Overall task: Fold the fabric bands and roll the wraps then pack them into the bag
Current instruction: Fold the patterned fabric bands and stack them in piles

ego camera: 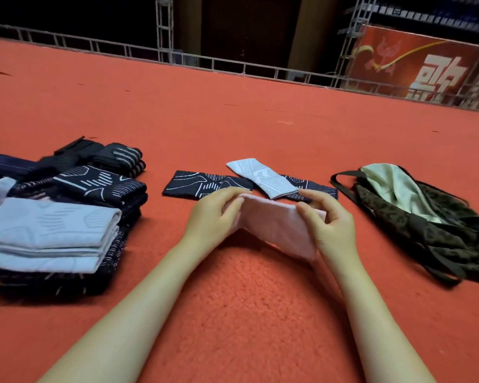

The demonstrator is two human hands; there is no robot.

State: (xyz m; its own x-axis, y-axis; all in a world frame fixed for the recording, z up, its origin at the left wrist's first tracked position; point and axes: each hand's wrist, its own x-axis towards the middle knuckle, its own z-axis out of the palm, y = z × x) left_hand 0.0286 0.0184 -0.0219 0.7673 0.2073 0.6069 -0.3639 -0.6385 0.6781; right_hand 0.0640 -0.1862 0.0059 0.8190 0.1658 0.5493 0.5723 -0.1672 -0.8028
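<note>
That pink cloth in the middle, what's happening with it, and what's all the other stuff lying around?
A person is folding a pink fabric band, gripping one end in the left hand and the other in the right hand, just above the red carpet. Beyond it lie a dark patterned band and a light blue band lying across another dark one. A pile of bands and wraps waits on the left, and the open bag lies on the right.
</note>
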